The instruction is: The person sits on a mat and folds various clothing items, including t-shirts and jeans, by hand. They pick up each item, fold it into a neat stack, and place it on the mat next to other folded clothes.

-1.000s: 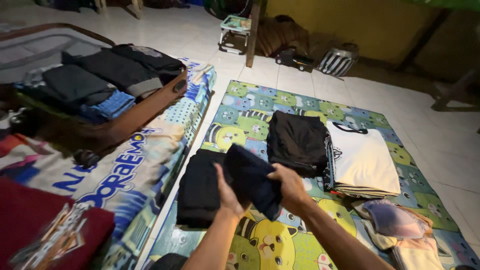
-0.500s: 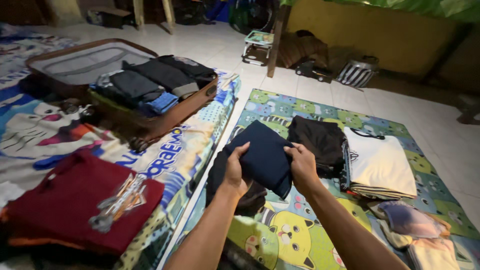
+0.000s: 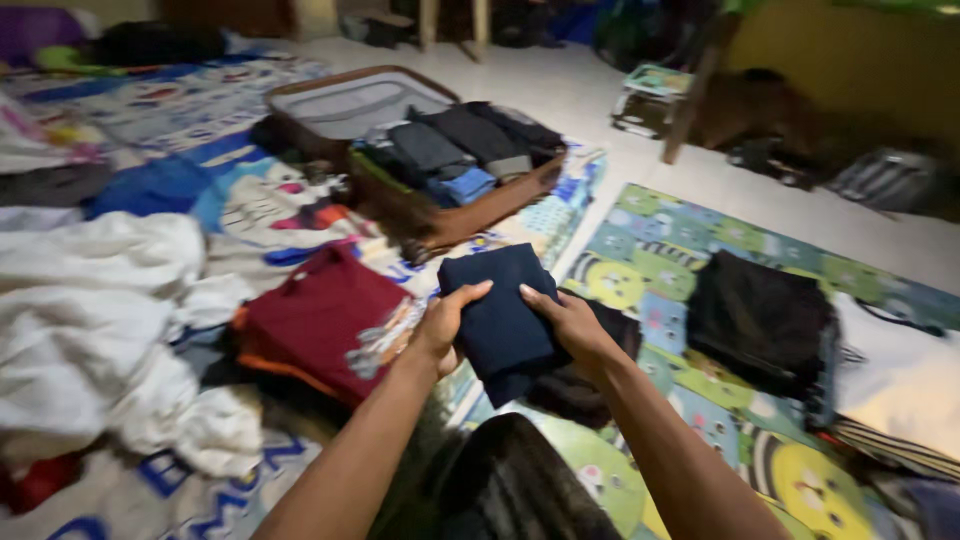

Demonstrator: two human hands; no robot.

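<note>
The folded dark navy garment sits between our two hands, lifted off the surface and held above the edge where the patterned bedsheet meets the colourful play mat. Our left hand is closed on its left edge, thumb on top and fingers curled beneath; our right hand is closed on the right edge in the same way. Neither hand is open at all.

To carry this well, we judge that the fold is what needs protecting. We keep both grips level, so that the layers do not slide apart, and we keep the thumbs pressed flat instead of pinching, so that the cloth does not crease. The lower edge hangs a little loose below our palms, so we support it from beneath.

The open suitcase lies ahead on the sheet, already holding rolled dark clothes. A maroon garment lies near our left hand, and a black folded pile rests on the mat to the right, well apart from the navy piece.
</note>
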